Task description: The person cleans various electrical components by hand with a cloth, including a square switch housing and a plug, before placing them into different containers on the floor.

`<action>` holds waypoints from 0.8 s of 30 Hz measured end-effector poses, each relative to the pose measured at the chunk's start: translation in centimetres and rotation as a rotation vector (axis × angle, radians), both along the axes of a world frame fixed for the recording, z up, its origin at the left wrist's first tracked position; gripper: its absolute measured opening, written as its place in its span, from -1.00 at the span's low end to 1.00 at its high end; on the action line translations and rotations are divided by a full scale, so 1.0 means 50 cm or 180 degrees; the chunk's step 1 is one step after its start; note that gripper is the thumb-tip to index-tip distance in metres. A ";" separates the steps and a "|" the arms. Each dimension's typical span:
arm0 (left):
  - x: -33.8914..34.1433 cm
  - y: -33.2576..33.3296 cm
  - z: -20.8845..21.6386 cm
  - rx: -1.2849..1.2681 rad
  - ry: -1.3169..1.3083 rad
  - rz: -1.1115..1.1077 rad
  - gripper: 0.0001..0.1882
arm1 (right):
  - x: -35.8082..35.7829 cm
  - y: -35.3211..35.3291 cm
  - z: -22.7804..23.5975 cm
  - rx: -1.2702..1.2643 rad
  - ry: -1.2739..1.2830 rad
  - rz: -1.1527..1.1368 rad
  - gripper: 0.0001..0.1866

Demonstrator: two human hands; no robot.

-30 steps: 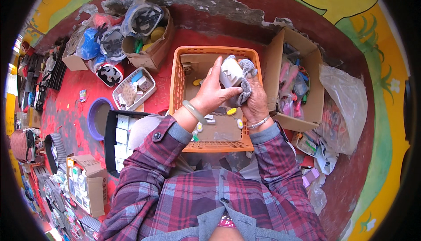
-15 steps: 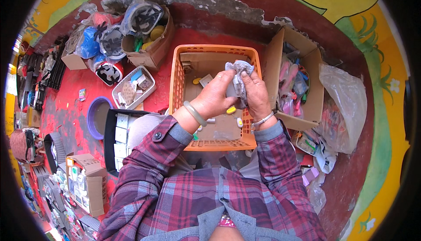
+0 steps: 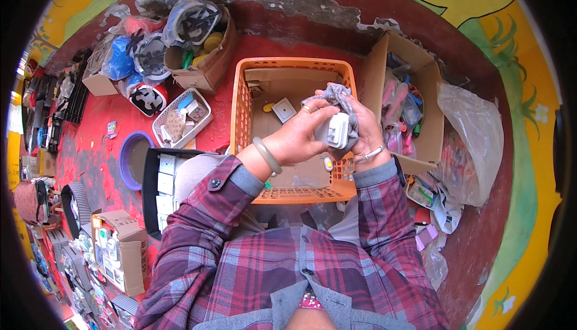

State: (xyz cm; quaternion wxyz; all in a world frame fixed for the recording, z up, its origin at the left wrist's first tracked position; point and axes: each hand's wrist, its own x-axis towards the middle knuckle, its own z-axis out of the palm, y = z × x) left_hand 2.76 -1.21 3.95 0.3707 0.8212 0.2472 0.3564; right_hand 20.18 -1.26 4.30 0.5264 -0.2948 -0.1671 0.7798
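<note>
My left hand [image 3: 297, 134] grips a small white plastic piece [image 3: 339, 129], squarish with a raised block on its face; its exact kind I cannot make out. Wrapped behind and over that piece is a crumpled grey cloth [image 3: 336, 94], which my right hand [image 3: 369, 130] holds closed. Both hands are over an orange plastic basket [image 3: 294, 63] lined with cardboard. Inside the basket lie a white square plate [image 3: 283, 110], a yellow piece [image 3: 268, 107] and a white-and-yellow oval piece [image 3: 328, 163].
At the right stands an open cardboard box [image 3: 415, 165] of mixed goods beside a clear plastic bag [image 3: 475, 143]. To the left are a white basket [image 3: 201, 127], a purple-rimmed basin [image 3: 125, 165] and a black case [image 3: 150, 201] with white boxes. Another stuffed carton [image 3: 210, 77] stands farther back.
The white piece has turned and shows more of its face. My hands have shifted slightly right, with the cloth now behind the piece. More of the square plate in the basket is visible.
</note>
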 end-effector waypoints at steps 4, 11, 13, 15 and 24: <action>-0.009 0.011 0.014 -0.3121 -0.1874 -0.0872 -0.26 | 0.009 0.023 -0.063 -0.0168 0.0170 -0.0384 -0.65; -0.021 0.021 0.017 -0.4220 -0.3137 -0.1079 -0.35 | 0.024 0.031 0.005 0.0550 0.0396 -0.1252 -0.58; -0.022 0.022 0.009 -0.4480 -0.3369 -0.1183 -0.35 | 0.006 0.013 0.051 0.0876 0.0250 -0.1523 -0.54; -0.014 0.019 0.014 -0.4479 -0.3245 -0.0988 -0.38 | -0.008 -0.002 0.074 0.1275 -0.0045 -0.1555 -0.49; -0.004 -0.004 -0.046 -0.4707 -0.2886 -0.1012 -0.51 | -0.070 -0.032 0.057 0.2589 -0.2875 -0.0704 -0.61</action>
